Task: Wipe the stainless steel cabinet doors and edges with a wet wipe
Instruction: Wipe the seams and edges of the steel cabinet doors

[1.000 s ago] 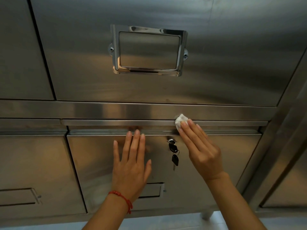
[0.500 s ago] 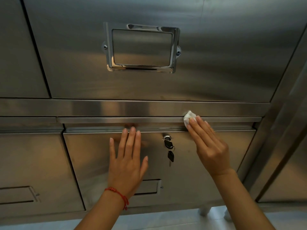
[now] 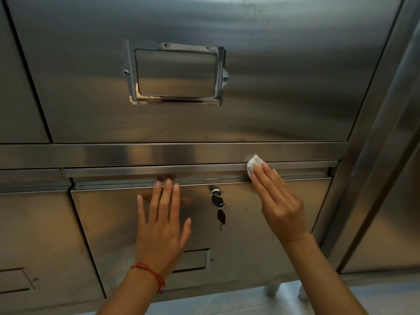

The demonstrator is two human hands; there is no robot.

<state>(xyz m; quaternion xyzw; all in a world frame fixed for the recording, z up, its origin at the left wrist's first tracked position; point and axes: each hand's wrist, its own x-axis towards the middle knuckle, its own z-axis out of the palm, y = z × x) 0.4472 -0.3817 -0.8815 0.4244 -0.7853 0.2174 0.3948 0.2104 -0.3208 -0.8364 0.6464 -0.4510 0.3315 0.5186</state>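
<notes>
My right hand (image 3: 280,204) has its fingers straight and together, pressing the wipe (image 3: 253,163) against the top edge (image 3: 159,172) of the lower door (image 3: 261,223), right of the middle and short of the right end. The wipe is a small white wad, mostly under my fingertips, and it touches the narrow strip just under the rail (image 3: 159,153). My left hand (image 3: 160,226) lies flat with fingers spread on the door face, holding nothing; I judge it is steadying the door.

To do this stroke well, I would keep the wipe pinned under the finger pads and run along the edge in one line, with steady pressure so it does not roll out from under my fingers. The strip is narrow, so the wad should ride on both its face and the lip below. The right end of the edge looks yet to be covered, so I would carry the stroke to the corner by the frame (image 3: 363,155).

The keys (image 3: 220,209) hang from the lock (image 3: 214,192) just left of my right hand; a return pass low on the door could snag them. I would keep the left hand flat so the door does not shift.
</notes>
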